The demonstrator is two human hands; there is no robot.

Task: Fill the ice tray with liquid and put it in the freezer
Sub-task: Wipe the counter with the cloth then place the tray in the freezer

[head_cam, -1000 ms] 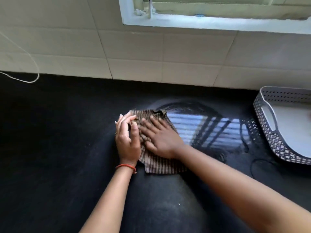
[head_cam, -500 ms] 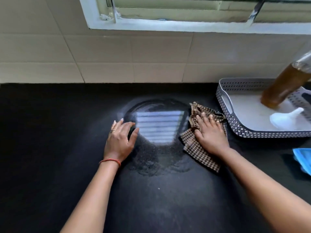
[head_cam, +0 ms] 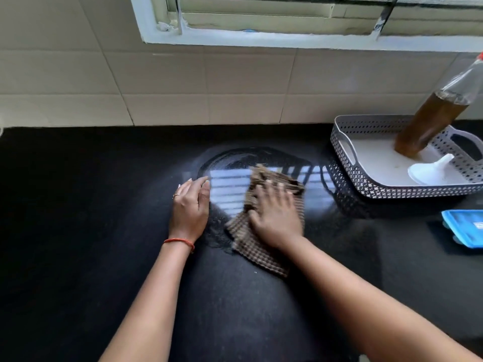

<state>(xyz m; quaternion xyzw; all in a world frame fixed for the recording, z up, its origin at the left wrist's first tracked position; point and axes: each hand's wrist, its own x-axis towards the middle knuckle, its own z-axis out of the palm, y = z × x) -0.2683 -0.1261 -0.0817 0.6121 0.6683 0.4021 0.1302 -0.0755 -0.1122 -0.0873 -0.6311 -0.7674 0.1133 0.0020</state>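
A blue ice tray (head_cam: pixel 465 228) lies on the black counter (head_cam: pixel 78 231) at the far right edge, partly cut off by the frame. My right hand (head_cam: pixel 277 218) presses flat on a brown checked cloth (head_cam: pixel 257 253) over a wet, shiny patch (head_cam: pixel 227 189) in the middle of the counter. My left hand (head_cam: pixel 189 207) rests flat on the counter just left of the patch, fingers together, holding nothing. A clear bottle of brown liquid (head_cam: pixel 428 124) stands in a grey perforated basket (head_cam: pixel 339 152), next to a white funnel (head_cam: pixel 428 172).
A tiled wall and a window sill (head_cam: pixel 261 39) run along the back of the counter. The basket sits at the back right, close to the wet patch. Dark bare counter stretches to the left and toward me.
My right hand has slid the cloth left from beside the basket onto the wet patch, after sweeping it right from the left hand. My left hand stays planted.
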